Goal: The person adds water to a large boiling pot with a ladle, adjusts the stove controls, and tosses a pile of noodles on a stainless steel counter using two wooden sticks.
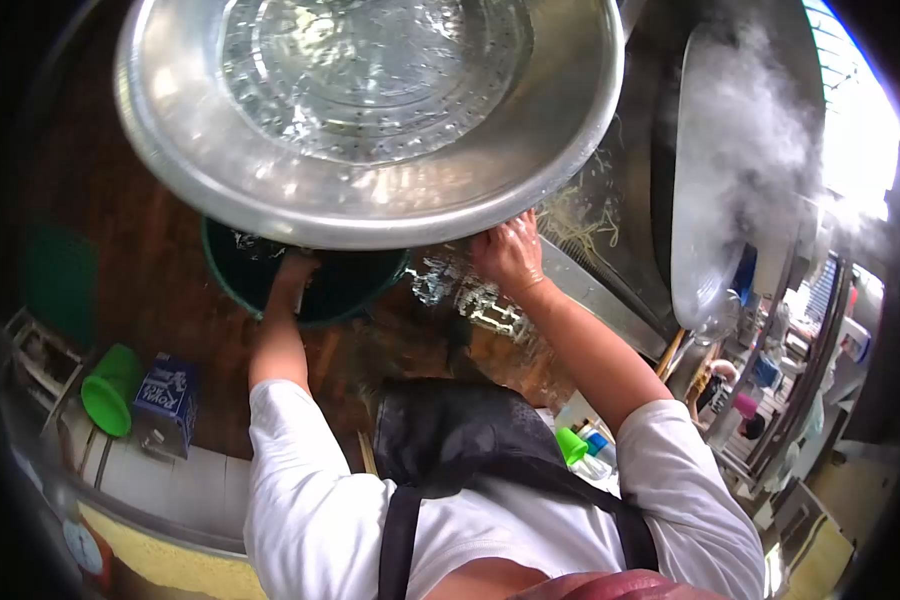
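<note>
A wide metal basin (pixel 370 205) fills the top of the view. Water stands in it, and a ring of small dots marks its inner bottom. My right hand (pixel 510 252) is at the near right of the rim, wet, its fingers curled against the rim and partly hidden beneath it. Just below the rim, my left hand (pixel 296 268) is over the dark green tub (pixel 355 300); its fingers are hidden in shadow, so what they hold does not show. The basin covers the tub's far side.
Pale noodle-like strands (pixel 590 225) lie on the metal counter (pixel 595 295) at right. Steam rises by a large pale round lid or pan (pixel 700 220). A bright green container (pixel 113 390) and a blue box (pixel 166 400) stand at left. Water glistens on the brown floor (pixel 515 365).
</note>
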`<state>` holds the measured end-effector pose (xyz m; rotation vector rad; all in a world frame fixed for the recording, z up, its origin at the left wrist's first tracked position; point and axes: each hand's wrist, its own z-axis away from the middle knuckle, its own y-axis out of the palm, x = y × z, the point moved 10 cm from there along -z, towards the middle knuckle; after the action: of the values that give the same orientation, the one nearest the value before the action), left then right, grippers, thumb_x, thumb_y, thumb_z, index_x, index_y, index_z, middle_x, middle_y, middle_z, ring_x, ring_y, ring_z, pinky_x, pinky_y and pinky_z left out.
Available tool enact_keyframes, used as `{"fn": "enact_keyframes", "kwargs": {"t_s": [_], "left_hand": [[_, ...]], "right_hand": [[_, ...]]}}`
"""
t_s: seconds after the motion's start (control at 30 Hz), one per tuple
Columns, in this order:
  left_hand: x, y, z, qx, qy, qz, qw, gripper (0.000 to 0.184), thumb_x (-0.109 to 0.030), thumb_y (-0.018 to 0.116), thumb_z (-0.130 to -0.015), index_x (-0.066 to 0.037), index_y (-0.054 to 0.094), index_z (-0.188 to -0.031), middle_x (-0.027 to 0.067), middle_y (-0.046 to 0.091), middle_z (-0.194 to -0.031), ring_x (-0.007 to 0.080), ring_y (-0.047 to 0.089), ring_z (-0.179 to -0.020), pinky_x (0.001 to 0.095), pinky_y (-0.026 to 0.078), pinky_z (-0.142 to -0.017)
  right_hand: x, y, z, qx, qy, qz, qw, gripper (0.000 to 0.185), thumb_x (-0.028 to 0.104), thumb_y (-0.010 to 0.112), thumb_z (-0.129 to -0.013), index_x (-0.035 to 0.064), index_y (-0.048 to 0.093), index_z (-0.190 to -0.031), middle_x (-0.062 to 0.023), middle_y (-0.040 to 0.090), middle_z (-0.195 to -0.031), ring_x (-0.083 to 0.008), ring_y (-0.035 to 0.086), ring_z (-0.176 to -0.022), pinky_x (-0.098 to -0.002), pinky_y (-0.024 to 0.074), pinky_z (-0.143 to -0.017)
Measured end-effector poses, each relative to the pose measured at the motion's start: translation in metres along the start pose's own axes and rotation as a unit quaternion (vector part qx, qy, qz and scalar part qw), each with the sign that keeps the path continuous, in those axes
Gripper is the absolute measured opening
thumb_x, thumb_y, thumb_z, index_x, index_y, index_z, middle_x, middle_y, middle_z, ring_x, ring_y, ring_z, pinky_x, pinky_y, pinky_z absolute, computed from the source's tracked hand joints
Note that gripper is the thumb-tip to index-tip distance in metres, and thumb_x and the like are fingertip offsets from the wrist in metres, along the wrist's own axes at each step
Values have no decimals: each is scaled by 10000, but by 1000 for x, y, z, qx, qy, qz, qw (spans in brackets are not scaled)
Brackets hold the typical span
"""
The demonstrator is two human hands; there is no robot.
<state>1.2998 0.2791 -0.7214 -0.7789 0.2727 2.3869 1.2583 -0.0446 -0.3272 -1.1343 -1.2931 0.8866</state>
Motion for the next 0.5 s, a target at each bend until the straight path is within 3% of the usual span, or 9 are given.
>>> {"fn": "enact_keyframes", "kwargs": {"t_s": [0.03,0.07,0.1,0.17,0.27,0.3,0.33,0.47,0.5], "left_hand": [[-4,-2,21,4,1,6,1000,277,-169,745,-763,1,614,-938,124,644,-719,210,636,-594,382,506,-492],[-24,-6,45,3,-30,-24,999,175,-85,713,-741,0,575,-807,74,528,-562,186,537,-426,351,415,-395],[-10,-11,54,-6,-37,5,999,161,-72,717,-757,-11,571,-787,59,510,-531,188,540,-421,349,413,-387],[-32,-22,111,-26,1,20,999,154,-65,724,-778,-15,579,-781,50,501,-529,172,538,-421,328,409,-386],[-77,-34,213,-32,23,51,998,201,-92,730,-830,-14,559,-903,40,544,-596,131,525,-439,303,418,-396],[-83,-41,245,-49,30,62,996,232,-102,730,-843,-13,544,-951,36,555,-620,118,518,-445,295,421,-400],[-98,-48,273,-61,91,81,991,277,-110,725,-859,-19,506,-1001,39,567,-672,107,511,-461,293,431,-411],[-159,-88,382,-125,133,93,979,245,-66,707,-840,-34,496,-959,29,548,-702,106,523,-489,285,455,-450],[-177,-98,408,-145,125,83,978,238,-57,701,-835,-36,498,-957,25,544,-700,106,522,-489,286,458,-453]], "right_hand": [[3,-3,1,-4,-6,-3,1000,397,166,698,-735,72,678,-1120,-159,651,-1178,-394,546,-1188,-573,355,-1083],[4,-4,2,5,-4,-7,1000,397,164,682,-749,77,672,-1136,-166,641,-1204,-411,528,-1213,-588,339,-1092],[-1,1,4,-1,3,-8,1000,409,163,665,-762,72,659,-1160,-173,632,-1225,-425,516,-1230,-589,327,-1104],[-1,0,4,-7,-9,-5,1000,441,159,638,-777,59,634,-1207,-174,623,-1248,-420,493,-1261,-586,312,-1118],[10,-13,-1,-54,-28,-5,998,450,73,623,-739,41,632,-1188,-202,620,-1214,-420,505,-1226,-561,349,-1100],[7,-7,1,-26,-22,8,999,465,73,630,-731,19,627,-1193,-212,614,-1226,-420,500,-1234,-559,337,-1111],[15,-13,0,-31,-36,10,999,461,85,628,-737,8,622,-1192,-219,606,-1235,-418,487,-1250,-563,327,-1118],[46,-14,4,-116,-65,142,981,371,130,604,-780,-2,658,-1123,-204,661,-1143,-440,542,-1195,-593,268,-1143],[57,12,0,47,-33,162,985,326,138,594,-791,7,670,-1080,-196,678,-1093,-438,573,-1141,-583,305,-1121]]}}
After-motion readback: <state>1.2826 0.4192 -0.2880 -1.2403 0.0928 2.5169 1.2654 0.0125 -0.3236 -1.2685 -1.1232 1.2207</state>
